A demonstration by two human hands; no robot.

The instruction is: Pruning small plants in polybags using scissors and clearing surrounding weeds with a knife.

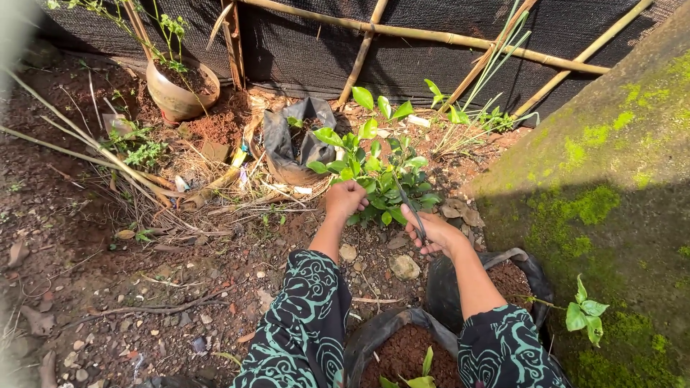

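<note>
The leafy plant stands between the left hand and right hand. Behind it slumps a grow bag, a clay pot farther left. Two soil-filled bags lie nearest the person, beside the mossy wall on the right

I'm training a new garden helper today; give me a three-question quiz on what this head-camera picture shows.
1. True or false: the left hand is closed on the leafy plant.
2. What does the right hand hold? A) a slim dark tool B) a watering can C) a stone
3. What stands at the upper left, by the black netting?

Key: 1 true. 2 A. 3 A round clay pot with a thin plant in it.
</note>
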